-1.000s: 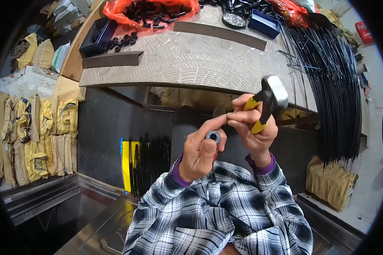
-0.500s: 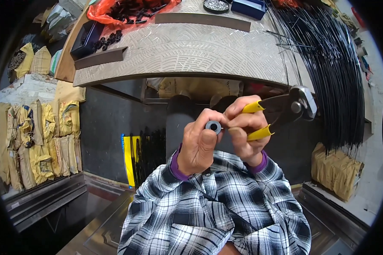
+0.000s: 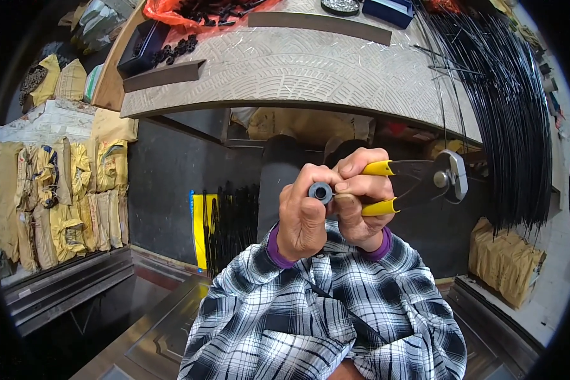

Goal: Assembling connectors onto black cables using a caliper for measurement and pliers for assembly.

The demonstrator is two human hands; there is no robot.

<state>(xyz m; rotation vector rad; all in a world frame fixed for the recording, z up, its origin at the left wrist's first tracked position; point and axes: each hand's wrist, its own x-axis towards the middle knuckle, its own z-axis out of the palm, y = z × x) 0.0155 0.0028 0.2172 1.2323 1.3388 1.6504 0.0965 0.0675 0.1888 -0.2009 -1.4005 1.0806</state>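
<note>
My left hand is closed on a small dark grey tubular part, its round open end facing up between thumb and fingers. Right beside it, my right hand grips pliers with yellow handles; their metal jaws point away to the right. The thumb and index finger of that hand also pinch something tiny and thin against the side of the grey part, too small to name. Both hands are held in front of my chest, near the table's front edge, with fingertips almost touching.
A table with a patterned pale top lies beyond my hands. On it are a red plastic bag of black parts, a dark blue box and a round dish. Long black rods hang over its right end. Stacked sacks lie left.
The view has shifted slightly, so the table and surroundings appear farther right. My fingers stay at the grey part, and the pliers' jaws have turned a little downward.
</note>
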